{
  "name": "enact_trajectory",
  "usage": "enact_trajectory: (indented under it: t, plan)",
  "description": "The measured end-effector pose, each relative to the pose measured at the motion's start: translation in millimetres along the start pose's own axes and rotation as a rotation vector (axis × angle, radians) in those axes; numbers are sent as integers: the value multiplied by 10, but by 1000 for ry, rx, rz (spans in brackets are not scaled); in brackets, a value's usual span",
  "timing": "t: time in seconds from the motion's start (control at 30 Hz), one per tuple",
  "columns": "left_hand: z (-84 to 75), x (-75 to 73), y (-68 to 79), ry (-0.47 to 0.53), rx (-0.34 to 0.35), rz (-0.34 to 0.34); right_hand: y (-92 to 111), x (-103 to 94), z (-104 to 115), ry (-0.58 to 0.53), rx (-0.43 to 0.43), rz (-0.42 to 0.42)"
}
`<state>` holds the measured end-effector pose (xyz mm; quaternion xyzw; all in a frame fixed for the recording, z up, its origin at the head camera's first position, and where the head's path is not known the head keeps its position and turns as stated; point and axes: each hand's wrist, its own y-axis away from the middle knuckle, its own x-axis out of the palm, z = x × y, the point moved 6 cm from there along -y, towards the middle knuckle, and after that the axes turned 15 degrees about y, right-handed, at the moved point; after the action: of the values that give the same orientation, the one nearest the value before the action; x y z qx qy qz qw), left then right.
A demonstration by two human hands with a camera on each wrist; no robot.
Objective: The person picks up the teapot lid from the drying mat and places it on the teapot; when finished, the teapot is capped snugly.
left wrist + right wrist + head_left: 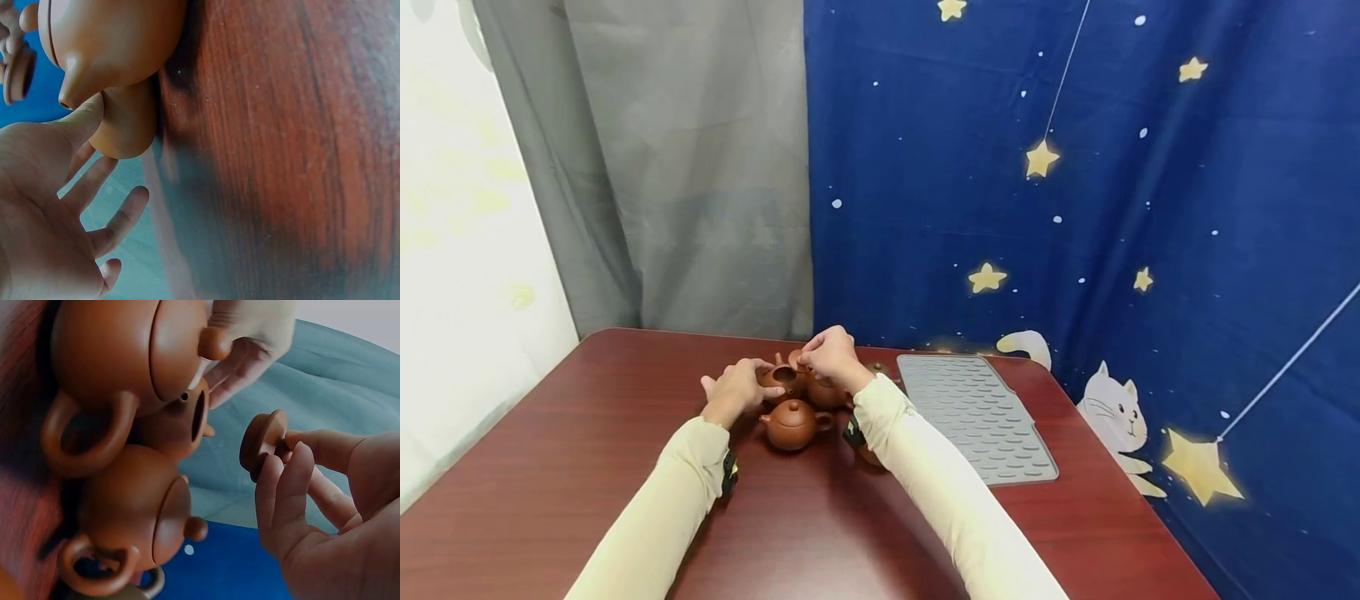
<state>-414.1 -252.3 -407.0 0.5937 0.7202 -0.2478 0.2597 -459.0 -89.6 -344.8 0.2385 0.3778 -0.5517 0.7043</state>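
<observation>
An uncovered reddish-brown clay teapot (790,388) stands among other teapots. My left hand (739,389) holds it at its side, thumb and fingers on opposite sides, the outer fingers spread in the left wrist view. Just right of it, my right hand (831,354) pinches a small round lid (257,442) by its knob, raised clear of the pots and tilted on its side in the right wrist view. A lidded teapot (792,427) stands nearer to me, its spout pointing left. Beside the uncovered pot is another lidded teapot (128,506), partly behind my right hand in the head view.
A grey ridged mat (977,417) lies on the right of the dark red table (587,433). Another pot (871,456) is mostly hidden under my right forearm. A darker pot (878,367) stands behind that wrist. Grey and blue curtains (925,208) hang behind the table.
</observation>
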Motion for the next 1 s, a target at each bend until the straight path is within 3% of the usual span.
enact_trajectory:
  t: [0.3,0.73,1.0]
  plan:
    - [19,56,51,-6,-6,10,-9,232,35,55,-12,-3]
    - [-27,186,57,21,4,19,-49,381,-116,131,33,8]
    - [10,267,63,71,-5,31,-38,438,-195,224,28,-43]
